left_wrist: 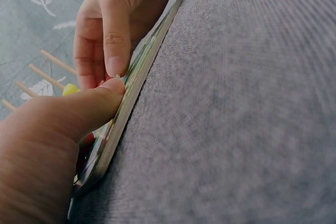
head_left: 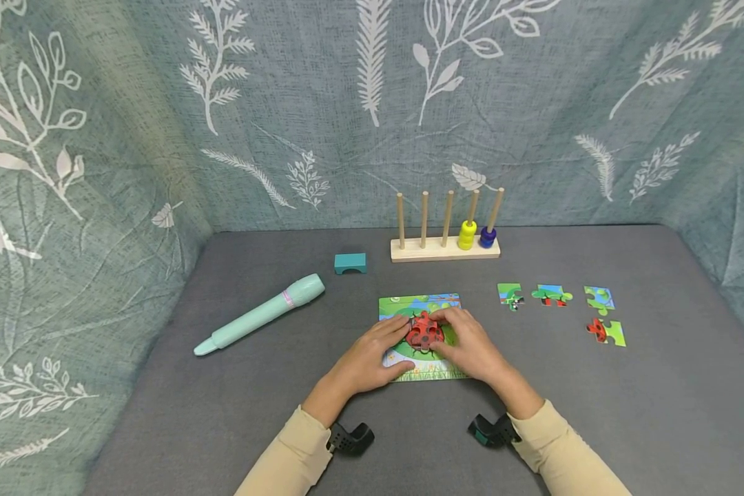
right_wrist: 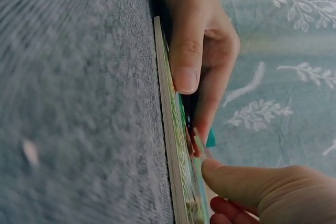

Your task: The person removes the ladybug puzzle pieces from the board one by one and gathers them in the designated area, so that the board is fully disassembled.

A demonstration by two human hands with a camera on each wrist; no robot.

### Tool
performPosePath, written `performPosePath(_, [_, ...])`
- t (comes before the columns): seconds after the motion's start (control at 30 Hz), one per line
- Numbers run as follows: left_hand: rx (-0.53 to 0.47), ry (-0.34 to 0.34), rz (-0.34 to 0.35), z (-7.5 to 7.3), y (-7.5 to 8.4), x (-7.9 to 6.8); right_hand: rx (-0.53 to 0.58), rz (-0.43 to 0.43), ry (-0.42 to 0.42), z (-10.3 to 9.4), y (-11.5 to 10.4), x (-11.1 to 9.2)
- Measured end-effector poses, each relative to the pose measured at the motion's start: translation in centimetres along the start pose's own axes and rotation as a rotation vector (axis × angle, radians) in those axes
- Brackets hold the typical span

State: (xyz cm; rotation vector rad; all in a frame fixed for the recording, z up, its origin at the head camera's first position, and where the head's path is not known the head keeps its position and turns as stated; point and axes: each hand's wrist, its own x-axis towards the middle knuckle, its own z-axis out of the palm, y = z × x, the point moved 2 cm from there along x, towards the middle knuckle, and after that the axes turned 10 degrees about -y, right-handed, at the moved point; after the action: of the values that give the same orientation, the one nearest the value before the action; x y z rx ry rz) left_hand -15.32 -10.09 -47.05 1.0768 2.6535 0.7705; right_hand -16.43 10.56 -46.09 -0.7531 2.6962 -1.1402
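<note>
A puzzle board (head_left: 407, 376) with a ladybug (head_left: 424, 333) picture lies flat on the table between the two hands. My left hand (head_left: 367, 357) rests on the board's left part, fingers extended toward the ladybug and thumb near the lower edge. From the right, my right hand (head_left: 476, 350) pinches a puzzle piece (right_wrist: 198, 141) whose edge shows tilted above the board in the right wrist view. The face of that piece is mostly hidden by the fingers. In the left wrist view, the board's pale rim (left_wrist: 137, 85) runs beneath both thumbs.
Loose puzzle pieces (head_left: 552, 295) lie on the right, one with red ladybug parts (head_left: 606, 332). Behind the board stand a wooden peg stand (head_left: 444, 251) with yellow and blue beads and a teal block (head_left: 350, 263). A mint pen-shaped toy (head_left: 257, 318) lies left.
</note>
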Motion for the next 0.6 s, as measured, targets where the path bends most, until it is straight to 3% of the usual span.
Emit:
performPosePath(0.3, [-0.029,-0.029,-0.023,0.0,0.1,0.1,0.004,0.016,-0.024,-1.1,0.7,-0.4])
performPosePath(0.6, [-0.016,-0.036,-0.017,0.0,-0.1,-0.1,-0.014,0.055,-0.033,-3.6,2.6,-2.0])
